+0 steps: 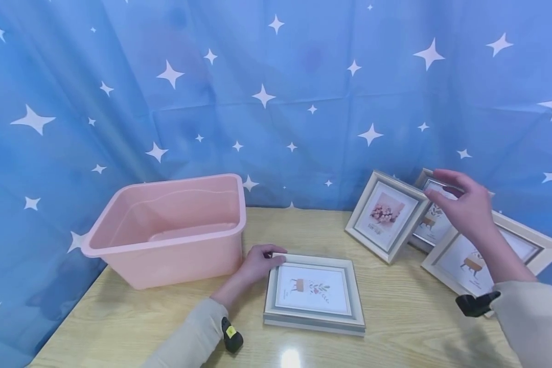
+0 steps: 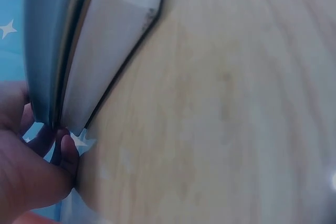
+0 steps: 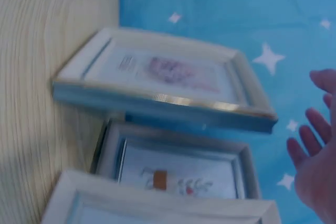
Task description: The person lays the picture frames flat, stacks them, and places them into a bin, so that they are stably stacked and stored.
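Observation:
My left hand (image 1: pixel 256 265) grips the back left corner of a stack of cream picture frames (image 1: pixel 315 291), thumb on the top one, which shows an orange plant-stand print. In the left wrist view, its fingers (image 2: pixel 68 153) curl at the corner of two stacked frames (image 2: pixel 107 40). My right hand (image 1: pixel 470 207) is raised at the back right, fingers loosely bent and holding nothing. Nearest to it is a leaning picture frame with a pink flower print (image 1: pixel 386 217); the right wrist view shows a gap between the fingers (image 3: pixel 315 135) and this frame.
A pink plastic tub (image 1: pixel 188 260) stands at the back left of the wooden table (image 1: pixel 299 230). Another plant-print frame (image 1: pixel 430 225) leans behind the flower one, and a larger frame (image 1: pixel 464 255) leans under my right forearm. A blue star-patterned curtain (image 1: pixel 303 128) hangs behind.

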{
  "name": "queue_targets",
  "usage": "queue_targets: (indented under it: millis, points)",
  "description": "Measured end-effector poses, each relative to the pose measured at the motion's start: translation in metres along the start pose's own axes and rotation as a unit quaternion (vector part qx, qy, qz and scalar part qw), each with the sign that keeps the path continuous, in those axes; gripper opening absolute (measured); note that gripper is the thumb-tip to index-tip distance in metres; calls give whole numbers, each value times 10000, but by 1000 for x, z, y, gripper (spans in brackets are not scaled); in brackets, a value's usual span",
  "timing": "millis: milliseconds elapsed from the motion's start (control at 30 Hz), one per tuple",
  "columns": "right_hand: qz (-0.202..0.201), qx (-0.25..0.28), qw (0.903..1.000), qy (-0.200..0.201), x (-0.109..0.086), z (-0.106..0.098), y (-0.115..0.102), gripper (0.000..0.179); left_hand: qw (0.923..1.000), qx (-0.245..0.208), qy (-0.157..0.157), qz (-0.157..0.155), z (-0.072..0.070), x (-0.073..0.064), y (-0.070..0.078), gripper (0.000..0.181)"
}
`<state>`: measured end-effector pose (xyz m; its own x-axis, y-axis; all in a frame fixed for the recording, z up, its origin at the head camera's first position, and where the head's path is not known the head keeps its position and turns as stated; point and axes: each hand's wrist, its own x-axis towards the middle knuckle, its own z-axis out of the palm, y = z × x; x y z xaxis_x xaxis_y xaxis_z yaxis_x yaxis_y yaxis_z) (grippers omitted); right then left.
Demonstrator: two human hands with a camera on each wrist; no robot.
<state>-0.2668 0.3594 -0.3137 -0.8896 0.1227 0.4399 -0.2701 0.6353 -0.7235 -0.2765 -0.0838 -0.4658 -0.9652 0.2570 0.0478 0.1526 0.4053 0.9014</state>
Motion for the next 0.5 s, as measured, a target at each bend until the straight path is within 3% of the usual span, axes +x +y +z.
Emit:
queue_targets:
  millis: [233, 500]
  points:
    - [73, -476, 9964, -703, 21, 12, 14, 68, 9999, -37, -141, -40, -3, 2, -2, 21]
    - [348, -105, 9955, -875, 26, 19, 18, 67, 9998, -167, -121, 22, -3, 3, -2, 20]
